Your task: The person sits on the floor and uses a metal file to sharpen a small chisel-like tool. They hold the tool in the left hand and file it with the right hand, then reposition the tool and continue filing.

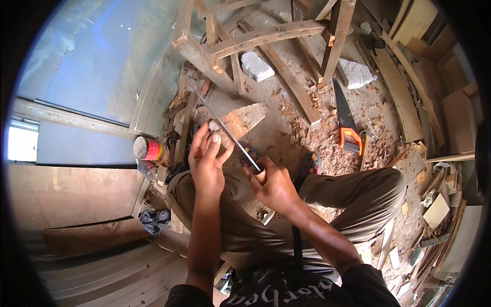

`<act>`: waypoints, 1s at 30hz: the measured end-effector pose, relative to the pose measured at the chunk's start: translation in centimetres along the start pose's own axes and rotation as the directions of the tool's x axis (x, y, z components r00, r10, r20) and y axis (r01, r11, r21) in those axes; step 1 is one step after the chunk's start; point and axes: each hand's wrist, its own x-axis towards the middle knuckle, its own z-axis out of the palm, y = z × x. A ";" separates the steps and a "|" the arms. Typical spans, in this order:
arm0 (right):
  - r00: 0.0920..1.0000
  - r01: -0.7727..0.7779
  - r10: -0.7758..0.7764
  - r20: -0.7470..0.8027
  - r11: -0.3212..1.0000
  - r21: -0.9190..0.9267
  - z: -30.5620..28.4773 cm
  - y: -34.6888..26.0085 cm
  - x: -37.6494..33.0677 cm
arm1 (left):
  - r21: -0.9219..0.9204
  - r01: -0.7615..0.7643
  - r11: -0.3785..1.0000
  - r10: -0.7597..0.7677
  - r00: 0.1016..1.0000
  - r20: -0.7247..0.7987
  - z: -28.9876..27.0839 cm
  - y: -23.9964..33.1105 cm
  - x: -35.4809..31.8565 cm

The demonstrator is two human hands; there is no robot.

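My right hand (274, 184) is closed around the short wooden handle of a long, thin metal tool (225, 129). The shaft slants up and to the left, away from me; the kind of tip is too small to tell. Pinched in the fingertips of my left hand (208, 162) is a small greyish-brown lump (214, 126), right beside the shaft. Whether lump and shaft touch, I cannot tell. Beyond my hands a wooden block (249, 117) lies on the dusty ground between my feet and the timber frame.
A timber frame (266, 38) stands ahead. A handsaw (346, 117) with an orange-and-black handle lies to the right, among wood chips. Two pale stone blocks, one of them this chunk (257, 66), lie beneath the frame. A red-labelled can (151, 149) stands at left; scrap wood (437, 211) is piled right.
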 end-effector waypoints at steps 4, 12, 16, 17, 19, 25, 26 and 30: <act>0.999 -0.034 0.035 -0.012 0.998 0.059 -1.3 -3.4 -0.3 | 0.012 -0.014 1.000 0.014 1.000 -0.005 -0.9 -0.3 -0.1; 0.999 -0.034 0.034 0.004 0.999 -0.005 -0.4 -1.5 -0.3 | 0.057 -0.044 0.997 0.046 0.998 -0.042 -1.3 -0.4 0.3; 0.997 0.030 -0.016 -0.080 0.985 0.172 -0.9 -2.1 -1.2 | -0.016 -0.016 1.000 0.015 1.000 -0.027 -1.3 -0.9 0.0; 1.000 -0.004 0.006 -0.027 0.997 0.074 -0.5 -0.1 -1.1 | -0.020 -0.020 1.000 0.020 1.000 -0.021 -1.0 -0.8 0.1; 0.998 -0.041 0.048 0.051 0.990 -0.136 -0.8 2.3 0.4 | 0.032 -0.048 0.998 0.049 0.998 -0.042 -0.9 0.2 0.5; 0.999 -0.025 0.027 -0.019 0.996 0.089 -1.4 -3.0 -0.8 | 0.054 -0.032 0.998 0.035 0.997 -0.064 -0.2 -0.1 -0.3; 0.999 -0.036 0.037 -0.013 0.997 0.069 -1.1 -2.1 -0.8 | 0.061 -0.031 0.998 0.034 0.998 -0.048 -0.3 -0.4 -0.2; 1.000 0.007 -0.007 -0.014 1.000 0.011 0.0 -0.1 -0.2 | 0.109 -0.057 0.992 0.064 0.996 -0.061 -0.5 0.1 -0.1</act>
